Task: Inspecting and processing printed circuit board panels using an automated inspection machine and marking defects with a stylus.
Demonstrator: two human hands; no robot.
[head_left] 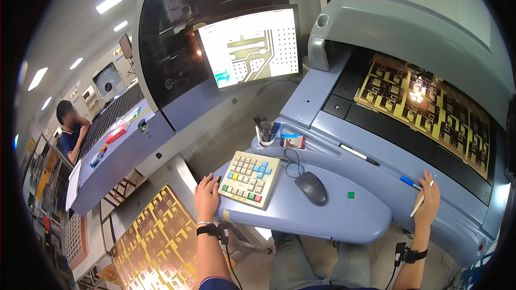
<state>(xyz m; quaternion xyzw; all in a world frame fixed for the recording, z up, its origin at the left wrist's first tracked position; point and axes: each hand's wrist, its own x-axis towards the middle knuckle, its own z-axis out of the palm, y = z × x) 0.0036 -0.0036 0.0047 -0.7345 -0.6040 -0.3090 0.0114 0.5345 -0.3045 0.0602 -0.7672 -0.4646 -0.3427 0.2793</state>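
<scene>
My right hand is closed around a slim white pen-like stick, at the front edge of the machine on the right. Beside its fingers lies a blue-and-white marker. My left hand rests with fingers stretched out at the left edge of the desk shelf, close beside a beige keypad with coloured keys. A small dark thing at its fingertips is too small to make out. On the machine bed lies a lit panel of yellow-and-brown circuit patterns. The monitor shows an enlarged circuit pattern.
A black mouse and a small green square sit on the blue shelf. Behind are a pen cup and a white-and-black marker. Another circuit panel lies lower left. A person sits far left.
</scene>
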